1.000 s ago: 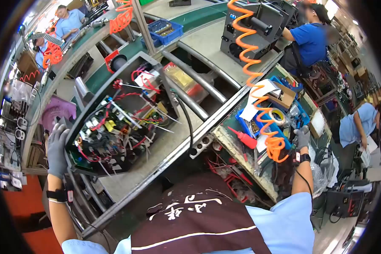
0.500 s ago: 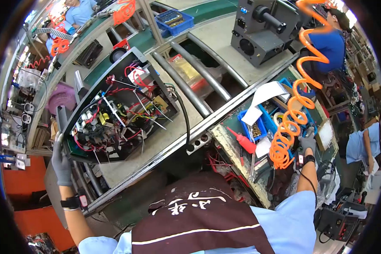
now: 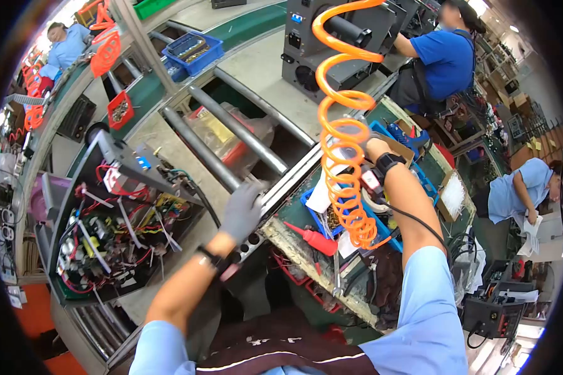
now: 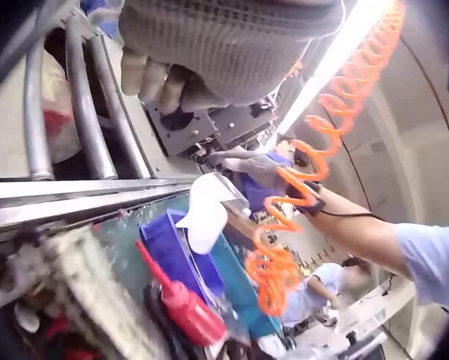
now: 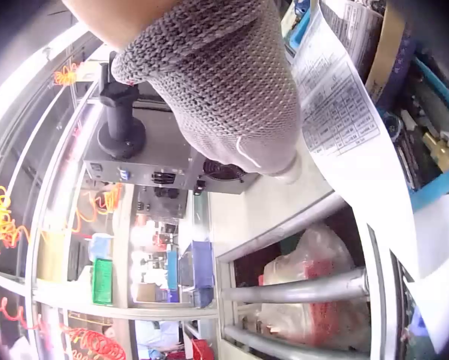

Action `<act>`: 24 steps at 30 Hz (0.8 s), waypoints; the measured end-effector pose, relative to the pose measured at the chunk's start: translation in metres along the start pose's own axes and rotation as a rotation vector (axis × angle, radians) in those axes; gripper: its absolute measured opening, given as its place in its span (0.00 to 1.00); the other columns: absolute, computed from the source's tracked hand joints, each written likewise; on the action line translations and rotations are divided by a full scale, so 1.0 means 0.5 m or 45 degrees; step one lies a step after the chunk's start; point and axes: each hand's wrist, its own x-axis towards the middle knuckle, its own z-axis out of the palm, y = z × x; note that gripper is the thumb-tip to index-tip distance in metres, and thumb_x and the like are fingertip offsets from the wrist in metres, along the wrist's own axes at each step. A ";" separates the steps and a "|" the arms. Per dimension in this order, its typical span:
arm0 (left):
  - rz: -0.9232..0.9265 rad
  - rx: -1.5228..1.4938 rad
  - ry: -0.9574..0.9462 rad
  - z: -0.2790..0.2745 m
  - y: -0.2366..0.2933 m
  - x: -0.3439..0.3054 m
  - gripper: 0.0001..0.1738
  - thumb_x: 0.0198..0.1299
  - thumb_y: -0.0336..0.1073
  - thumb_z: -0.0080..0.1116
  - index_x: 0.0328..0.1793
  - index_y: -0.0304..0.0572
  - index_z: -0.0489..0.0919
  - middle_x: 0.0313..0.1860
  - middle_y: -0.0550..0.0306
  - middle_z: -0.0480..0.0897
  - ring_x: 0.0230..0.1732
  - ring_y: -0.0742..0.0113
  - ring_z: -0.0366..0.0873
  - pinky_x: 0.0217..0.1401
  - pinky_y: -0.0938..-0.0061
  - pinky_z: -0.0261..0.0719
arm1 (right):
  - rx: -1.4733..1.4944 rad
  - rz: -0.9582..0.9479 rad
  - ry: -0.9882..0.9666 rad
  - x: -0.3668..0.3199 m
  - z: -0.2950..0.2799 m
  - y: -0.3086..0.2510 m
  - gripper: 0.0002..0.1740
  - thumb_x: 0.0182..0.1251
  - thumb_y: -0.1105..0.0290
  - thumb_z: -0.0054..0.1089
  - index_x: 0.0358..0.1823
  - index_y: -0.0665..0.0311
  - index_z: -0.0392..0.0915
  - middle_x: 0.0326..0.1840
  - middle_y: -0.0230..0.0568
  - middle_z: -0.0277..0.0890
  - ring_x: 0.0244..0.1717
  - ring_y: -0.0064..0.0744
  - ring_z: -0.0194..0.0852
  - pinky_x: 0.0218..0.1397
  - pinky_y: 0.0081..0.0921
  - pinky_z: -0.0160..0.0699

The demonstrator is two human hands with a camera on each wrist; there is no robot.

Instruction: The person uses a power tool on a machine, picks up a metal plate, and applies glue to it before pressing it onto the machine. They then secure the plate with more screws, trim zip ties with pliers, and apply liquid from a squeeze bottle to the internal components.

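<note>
My grey-gloved left hand (image 3: 243, 212) is over the metal rail at the conveyor's near edge, holding nothing visible; its fingers bend loosely in the left wrist view. To its left stands an opened machine (image 3: 84, 250) full of wires and white cable ties. My right hand (image 4: 254, 166), also gloved, reaches out past the parts bench with its fingers extended toward a dark grey machine (image 3: 303, 53) with a black spindle. An orange coiled air hose (image 3: 360, 231) partly covers that hand in the head view, and its fingertips are hidden in the right wrist view.
Steel rollers (image 3: 241, 139) lie between the two machines. On the bench are a red squeeze bottle (image 3: 316, 240), a spanner (image 3: 337, 275), blue bins and a printed sheet (image 5: 340, 112). A person in blue (image 3: 447, 59) works beside the far machine.
My left hand has left the opened machine's frame and moved right to the rail. My right hand has moved from the bench bins toward the far machine. The head view has turned right.
</note>
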 end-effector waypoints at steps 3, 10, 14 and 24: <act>-0.251 -0.248 -0.046 0.169 -0.019 0.156 0.19 0.57 0.34 0.50 0.56 0.42 0.72 0.55 0.45 0.75 0.59 0.48 0.69 0.65 0.63 0.63 | 0.796 0.484 -0.296 -0.053 0.124 0.041 0.22 0.61 0.50 0.47 0.49 0.54 0.78 0.53 0.49 0.75 0.59 0.43 0.69 0.60 0.39 0.65; -0.171 -0.838 -0.586 0.394 -0.027 0.275 0.17 0.62 0.35 0.48 0.57 0.43 0.73 0.52 0.49 0.77 0.54 0.56 0.75 0.57 0.70 0.71 | 0.364 0.115 -0.423 -0.030 -0.085 -0.022 0.14 0.55 0.61 0.55 0.42 0.53 0.80 0.44 0.41 0.77 0.58 0.44 0.65 0.70 0.53 0.40; -0.208 -0.900 -0.571 0.399 -0.017 0.269 0.14 0.61 0.36 0.49 0.51 0.43 0.76 0.46 0.50 0.79 0.49 0.56 0.77 0.53 0.71 0.74 | 0.562 0.181 -0.268 -0.056 -0.092 -0.009 0.09 0.53 0.63 0.57 0.35 0.54 0.81 0.38 0.39 0.78 0.53 0.42 0.66 0.63 0.42 0.55; -0.689 -0.860 -0.064 0.519 -0.180 0.256 0.12 0.61 0.35 0.48 0.40 0.34 0.79 0.37 0.48 0.82 0.40 0.59 0.80 0.39 0.69 0.76 | 1.479 0.260 0.210 -0.121 -0.065 0.023 0.09 0.49 0.66 0.57 0.31 0.61 0.80 0.32 0.42 0.76 0.42 0.42 0.66 0.48 0.37 0.65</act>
